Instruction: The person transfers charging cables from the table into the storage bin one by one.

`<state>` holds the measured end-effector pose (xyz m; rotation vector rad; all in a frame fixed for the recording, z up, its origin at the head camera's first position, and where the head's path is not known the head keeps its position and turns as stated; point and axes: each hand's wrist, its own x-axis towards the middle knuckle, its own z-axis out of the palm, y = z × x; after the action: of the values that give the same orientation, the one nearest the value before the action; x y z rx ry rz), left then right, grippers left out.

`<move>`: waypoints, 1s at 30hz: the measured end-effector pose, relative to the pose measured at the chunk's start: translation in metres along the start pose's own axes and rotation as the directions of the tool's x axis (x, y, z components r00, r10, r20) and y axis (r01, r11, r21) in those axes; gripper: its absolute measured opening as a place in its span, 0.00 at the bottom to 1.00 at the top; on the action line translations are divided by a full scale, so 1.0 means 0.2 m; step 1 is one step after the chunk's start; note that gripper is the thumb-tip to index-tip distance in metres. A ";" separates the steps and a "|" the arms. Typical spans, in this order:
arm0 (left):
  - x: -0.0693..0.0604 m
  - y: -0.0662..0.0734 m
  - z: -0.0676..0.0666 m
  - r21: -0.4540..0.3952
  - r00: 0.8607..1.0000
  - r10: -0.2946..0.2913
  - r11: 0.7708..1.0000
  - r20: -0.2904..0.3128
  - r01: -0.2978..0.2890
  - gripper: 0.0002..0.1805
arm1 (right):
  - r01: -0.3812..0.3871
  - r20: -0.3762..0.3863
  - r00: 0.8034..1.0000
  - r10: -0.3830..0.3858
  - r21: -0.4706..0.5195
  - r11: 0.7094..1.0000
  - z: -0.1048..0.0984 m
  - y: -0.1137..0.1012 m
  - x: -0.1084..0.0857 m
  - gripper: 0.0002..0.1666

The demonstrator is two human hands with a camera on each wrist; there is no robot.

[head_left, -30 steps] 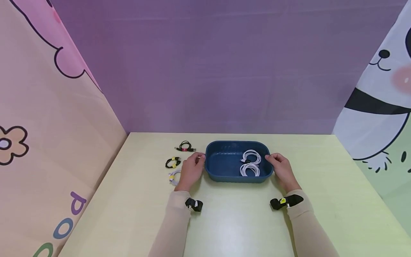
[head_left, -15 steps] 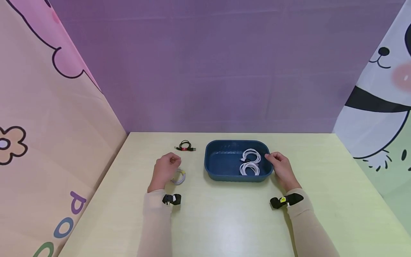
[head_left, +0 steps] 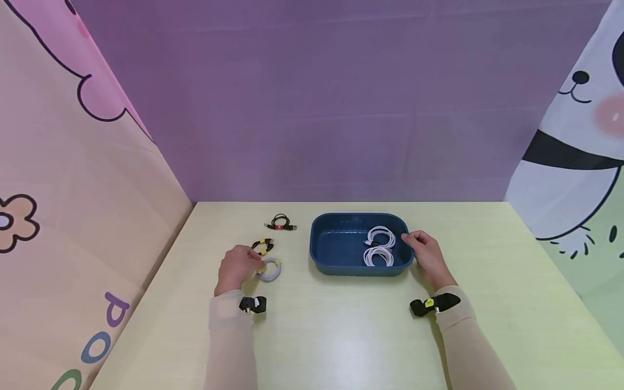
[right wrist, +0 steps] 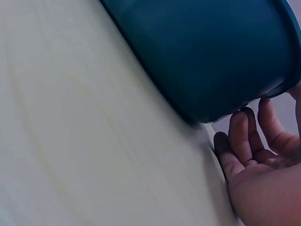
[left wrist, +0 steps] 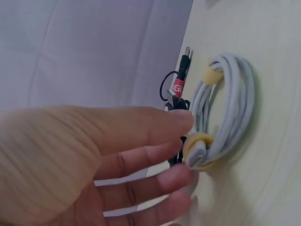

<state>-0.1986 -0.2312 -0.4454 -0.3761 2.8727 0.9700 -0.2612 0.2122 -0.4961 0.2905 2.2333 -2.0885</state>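
My left hand [head_left: 238,266] is at the left side of a coiled pale cable [head_left: 271,270] with yellow ties. In the left wrist view its thumb and fingers are apart beside the coil's yellow tie [left wrist: 200,150]; whether they touch it I cannot tell. Just behind lies a small black cable coil [head_left: 263,247] with yellow ties, partly covered by the hand. My right hand [head_left: 430,257] pinches the right rim of a blue plastic bin [head_left: 336,271], thumb on the rim and fingers at its outer wall. Two white cable coils [head_left: 379,256] lie in the bin's right part.
A black USB cable [head_left: 280,223] with a red band lies at the back left of the pale table [head_left: 341,336]. A purple backdrop [head_left: 341,108] rises behind the table, and printed cloths flank it on both sides.
My left hand has left the bin's left rim and moved left, passing over the black yellow-tied coil, then nearer to the pale coil. The right hand stays on the bin.
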 end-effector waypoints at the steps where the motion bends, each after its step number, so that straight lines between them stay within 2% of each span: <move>1: 0.00 0.00 0.00 0.007 1.000 -0.011 1.000 0.005 0.011 0.10 | 0.003 -0.002 1.000 -0.003 0.001 1.000 0.00 0.01 0.00 0.10; 4: -0.01 0.00 0.01 0.018 0.999 -0.035 0.999 0.021 0.035 0.10 | 0.015 -0.005 1.000 -0.015 0.010 1.000 0.00 0.01 0.00 0.10; 10: -0.01 0.01 0.01 0.019 0.998 -0.048 0.999 0.038 0.047 0.10 | 0.026 -0.003 1.000 -0.026 0.008 1.000 0.01 0.01 -0.01 0.10; 22: 0.02 -0.01 0.04 0.041 0.997 -0.075 0.996 0.001 0.075 0.08 | 0.038 -0.008 0.999 -0.038 0.013 0.999 0.01 0.01 -0.01 0.11; 30: 0.01 0.01 0.03 0.037 0.997 -0.071 0.997 -0.010 0.071 0.08 | 0.081 -0.008 0.997 -0.081 -0.009 0.997 0.01 0.02 -0.02 0.12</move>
<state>-0.2012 -0.2266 -0.4499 -0.4771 2.8591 0.9038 -0.2576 0.2111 -0.4991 0.2118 2.2956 -2.1192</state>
